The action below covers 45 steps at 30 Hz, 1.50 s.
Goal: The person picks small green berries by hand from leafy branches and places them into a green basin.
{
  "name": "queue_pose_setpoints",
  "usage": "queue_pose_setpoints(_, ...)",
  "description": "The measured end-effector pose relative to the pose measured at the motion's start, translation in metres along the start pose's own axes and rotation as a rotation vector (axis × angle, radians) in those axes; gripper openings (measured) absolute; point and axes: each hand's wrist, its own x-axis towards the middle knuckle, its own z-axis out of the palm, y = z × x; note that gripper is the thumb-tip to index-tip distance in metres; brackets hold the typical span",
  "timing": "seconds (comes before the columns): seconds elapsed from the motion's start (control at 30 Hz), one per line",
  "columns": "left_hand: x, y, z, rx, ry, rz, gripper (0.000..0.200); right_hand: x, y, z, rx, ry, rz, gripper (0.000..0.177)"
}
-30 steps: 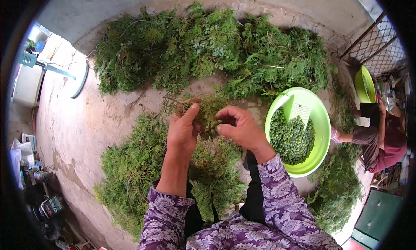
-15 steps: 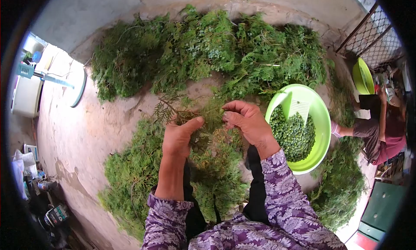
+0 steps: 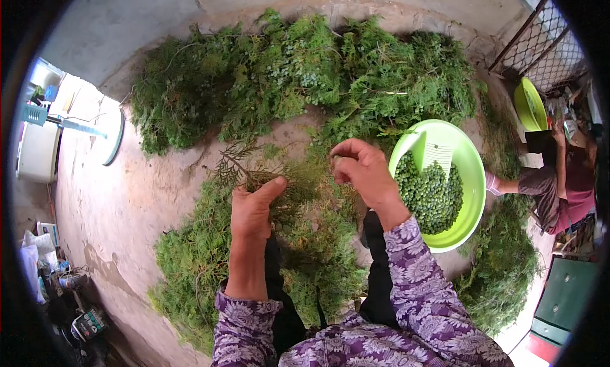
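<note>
My left hand is closed on a thin green sprig, pinched under the thumb, with its twigs spreading up and to the right. To its right, my right hand is raised with thumb and fingertips pinched together; what lies between them is too small to name. Just right of that hand stands a light green basin holding many small green berries and a ridged insert. Beneath both hands lies a heap of leafy cuttings.
A long pile of green branches lies along the wall. More cuttings lie right of the basin. A seated person is at the far right, near another green basin. A fan base stands at the left.
My left hand has moved slightly left and down with the sprig. My right hand has lifted a little away from it, and the gap between them is wider.
</note>
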Motion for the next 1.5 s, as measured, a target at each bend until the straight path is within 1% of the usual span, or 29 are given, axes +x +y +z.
queue_pose_setpoints(0.03, 0.001, -0.001, -0.002, 0.0, 0.001, 0.0, 0.023, 0.0, -0.005, 0.0, 0.0, -0.002, 0.0, 0.009)
queue_pose_setpoints(0.1, -0.001, 0.003, 0.0, -0.05, 0.016, 0.002, 0.022, -0.002, -0.01, 0.0, 0.347, -0.023, 0.133, 0.011)
queue_pose_setpoints(0.13, -0.002, 0.004, 0.0, -0.05, 0.017, 0.003, 0.022, -0.002, -0.009, -0.001, 0.347, -0.025, 0.134, 0.011)
queue_pose_setpoints(0.2, -0.004, 0.006, 0.0, -0.056, 0.029, 0.01, 0.02, 0.001, -0.004, -0.002, 0.439, -0.179, 0.152, 0.012)
queue_pose_setpoints(0.23, -0.003, 0.006, -0.001, -0.056, 0.03, 0.009, 0.02, 0.002, -0.003, -0.002, 0.439, -0.18, 0.153, 0.012)
queue_pose_setpoints(0.3, -0.001, 0.005, -0.004, -0.007, 0.05, -0.003, 0.019, 0.004, 0.0, 0.0, 0.361, -0.243, 0.13, 0.011)
queue_pose_setpoints(0.43, -0.002, 0.005, -0.004, -0.046, 0.029, -0.007, 0.019, 0.005, 0.003, 0.002, 0.295, -0.254, 0.106, 0.016)
queue_pose_setpoints(0.5, -0.004, 0.008, 0.001, -0.078, 0.006, -0.023, 0.019, 0.001, -0.003, 0.011, -0.058, -0.119, -0.033, 0.021)
queue_pose_setpoints(0.53, -0.004, 0.007, 0.002, -0.077, 0.006, -0.024, 0.019, 0.002, 0.0, 0.013, -0.057, -0.118, -0.032, 0.021)
queue_pose_setpoints(0.6, -0.004, 0.007, 0.004, -0.08, -0.001, -0.009, 0.018, 0.003, 0.007, 0.017, -0.263, -0.087, -0.228, 0.021)
queue_pose_setpoints(0.73, -0.003, 0.005, 0.004, -0.068, 0.006, -0.013, 0.018, 0.001, 0.008, 0.02, -0.284, -0.055, -0.235, 0.021)
queue_pose_setpoints(0.83, -0.004, 0.004, 0.003, -0.072, 0.004, -0.03, 0.017, 0.001, 0.01, 0.021, -0.282, -0.033, -0.24, 0.019)
queue_pose_setpoints(0.9, -0.003, 0.004, 0.002, -0.046, -0.005, -0.039, 0.015, 0.001, 0.011, 0.021, -0.515, 0.122, -0.318, 0.015)
queue_pose_setpoints(1.03, -0.008, 0.0, 0.008, -0.068, -0.028, 0.006, 0.012, 0.002, 0.01, 0.02, -0.548, 0.188, -0.342, 0.012)
queue_pose_setpoints(1.1, -0.01, 0.007, 0.012, -0.02, -0.014, -0.026, 0.011, 0.005, 0.016, 0.017, -0.771, 0.202, -0.587, 0.013)
queue_pose_setpoints(1.13, -0.009, 0.006, 0.011, -0.02, -0.014, -0.026, 0.011, 0.005, 0.017, 0.016, -0.771, 0.202, -0.587, 0.013)
queue_pose_setpoints(1.2, -0.006, 0.002, 0.009, -0.024, -0.023, -0.048, 0.01, 0.003, 0.018, 0.017, -0.807, 0.112, -0.49, 0.014)
queue_pose_setpoints(1.23, -0.005, 0.001, 0.006, -0.025, -0.024, -0.047, 0.01, 0.004, 0.014, 0.013, -0.808, 0.113, -0.491, 0.014)
queue_pose_setpoints(1.3, -0.002, 0.002, 0.001, -0.039, -0.019, 0.012, 0.01, 0.005, -0.002, 0.004, 0.18, -0.054, 0.169, 0.015)
queue_pose_setpoints(1.33, -0.005, 0.002, 0.003, -0.04, -0.017, 0.012, 0.01, 0.006, 0.002, 0.004, 0.179, -0.056, 0.17, 0.015)
queue_pose_setpoints(1.4, -0.011, 0.005, 0.012, -0.008, -0.009, 0.005, 0.01, 0.01, 0.009, 0.005, -0.484, 0.114, -0.222, 0.017)
queue_pose_setpoints(1.43, -0.011, 0.004, 0.012, -0.008, -0.01, 0.004, 0.01, 0.009, 0.013, 0.007, -0.484, 0.115, -0.222, 0.017)
queue_pose_setpoints(1.5, -0.009, 0.003, 0.011, -0.008, -0.043, -0.017, 0.01, 0.004, 0.022, 0.013, -1.03, 0.127, -0.475, 0.018)
